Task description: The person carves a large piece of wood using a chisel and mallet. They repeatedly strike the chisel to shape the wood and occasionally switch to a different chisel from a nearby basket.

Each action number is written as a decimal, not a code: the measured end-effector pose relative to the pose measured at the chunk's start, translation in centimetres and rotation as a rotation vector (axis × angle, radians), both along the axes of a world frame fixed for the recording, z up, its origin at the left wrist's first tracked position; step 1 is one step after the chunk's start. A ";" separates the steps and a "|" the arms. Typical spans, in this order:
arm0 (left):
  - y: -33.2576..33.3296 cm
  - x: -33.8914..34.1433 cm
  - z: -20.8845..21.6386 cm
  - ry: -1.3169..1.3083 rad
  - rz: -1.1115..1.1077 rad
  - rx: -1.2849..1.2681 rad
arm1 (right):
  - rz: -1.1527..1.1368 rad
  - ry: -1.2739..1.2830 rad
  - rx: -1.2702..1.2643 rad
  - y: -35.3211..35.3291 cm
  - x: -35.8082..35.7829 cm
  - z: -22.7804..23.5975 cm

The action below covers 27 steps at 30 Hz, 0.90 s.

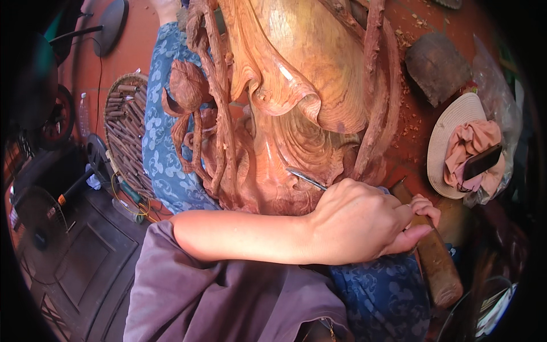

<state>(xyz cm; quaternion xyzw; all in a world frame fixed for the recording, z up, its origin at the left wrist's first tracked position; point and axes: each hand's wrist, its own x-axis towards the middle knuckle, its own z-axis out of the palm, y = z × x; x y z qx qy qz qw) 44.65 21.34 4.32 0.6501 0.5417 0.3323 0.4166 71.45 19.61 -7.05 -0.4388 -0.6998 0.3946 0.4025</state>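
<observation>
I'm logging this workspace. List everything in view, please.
Carving: 1, amber-brown, centre
Blade: 1, silver, lower centre
Bar: 1, brown, lower right
Block: 1, brown, upper right
Hat: 1, cream, right
Cloth: 1, peach, on hat
Phone: 1, black, on cloth
Plastic: 1, clear, right
Bottle: 1, clear, left
Basket: 1, tan, left
Rods: many, brown, in basket
Fan: 1, black, lower left
Base: 1, grey, upper left
Wheel: 1, black, left
Panel: 1, black, lower left
Chips: many, tan, upper right
Floor: 1, orange, underneath
Dim edges: unclear
Trousers: 1 pair, blue, both sides
Sleeve: 1, purple, bottom
Left hand: 1, bare, right of centre
Fingers: several, bare, by bar; which hand unclear
</observation>
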 end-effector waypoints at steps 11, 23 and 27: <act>-0.4 -0.4 -0.7 0.031 -0.092 0.025 | -0.012 -0.631 -0.161 -2.2 3.3 -0.1; -0.8 -0.6 -1.1 0.003 -0.155 0.133 | -0.013 -0.281 -0.082 -1.4 0.1 0.2; -0.9 -0.6 0.4 -0.108 -0.130 0.502 | -0.118 -0.288 -0.273 -1.8 -0.7 2.1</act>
